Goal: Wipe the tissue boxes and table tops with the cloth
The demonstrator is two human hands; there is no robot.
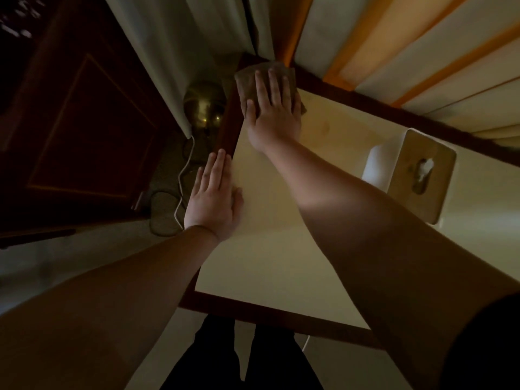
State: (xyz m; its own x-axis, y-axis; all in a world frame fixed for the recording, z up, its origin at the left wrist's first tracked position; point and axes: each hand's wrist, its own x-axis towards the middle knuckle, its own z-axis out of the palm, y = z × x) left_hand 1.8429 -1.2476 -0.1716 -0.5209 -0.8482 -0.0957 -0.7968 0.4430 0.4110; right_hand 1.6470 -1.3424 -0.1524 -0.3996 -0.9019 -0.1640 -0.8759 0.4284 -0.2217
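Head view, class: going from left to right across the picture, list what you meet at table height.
Dark wooden door → brass lamp base → left hand → right hand on the cloth → tissue box.

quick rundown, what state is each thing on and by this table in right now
brown cloth: spread flat at the table's far left corner, under the right hand
right hand: fingers straight, pressing the cloth
left hand: flat on the table's left edge
white tissue box: upright, tissue poking out
cream table top: bare in the middle
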